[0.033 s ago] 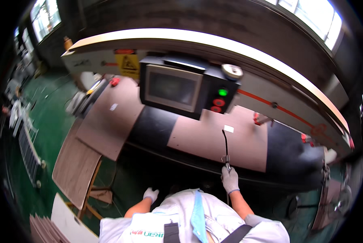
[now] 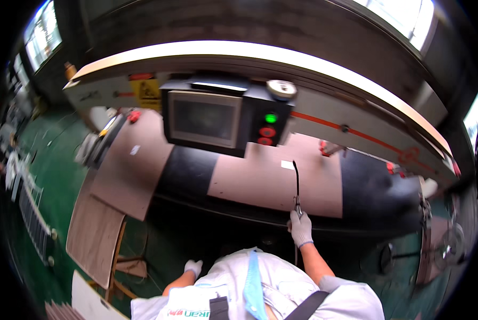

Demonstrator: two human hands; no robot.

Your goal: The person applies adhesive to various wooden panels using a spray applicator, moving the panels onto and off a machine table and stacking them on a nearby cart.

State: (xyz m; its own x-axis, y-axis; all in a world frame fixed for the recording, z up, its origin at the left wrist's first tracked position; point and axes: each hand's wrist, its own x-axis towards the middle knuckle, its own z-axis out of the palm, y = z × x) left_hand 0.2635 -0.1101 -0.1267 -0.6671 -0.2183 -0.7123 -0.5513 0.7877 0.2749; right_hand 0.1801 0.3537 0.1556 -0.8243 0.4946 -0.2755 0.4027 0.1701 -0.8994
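Observation:
My right hand (image 2: 301,228), in a white knit glove, is closed around an air blow gun (image 2: 297,205) with a long, thin, dark nozzle. The nozzle points away from me over a brown panel (image 2: 276,184) on the black machine bed. A small white label (image 2: 287,165) lies on the panel, close to the nozzle's bent tip. A thin hose hangs below my right hand. My left hand (image 2: 194,268), gloved too, hangs low beside my body with nothing visible in it; its fingers look loosely extended.
A control box with a screen (image 2: 204,118) and lit buttons hangs from the long machine beam (image 2: 324,126). Another brown panel (image 2: 129,165) lies on the bed's left, near a wooden board (image 2: 92,229) on a stand. A wheeled rack (image 2: 33,221) stands far left, a round-based stand (image 2: 386,258) right.
The whole view has shifted slightly, moving the machine leftward in the picture. My right hand still holds the blow gun, its nozzle now more upright. My left hand hangs a little lower.

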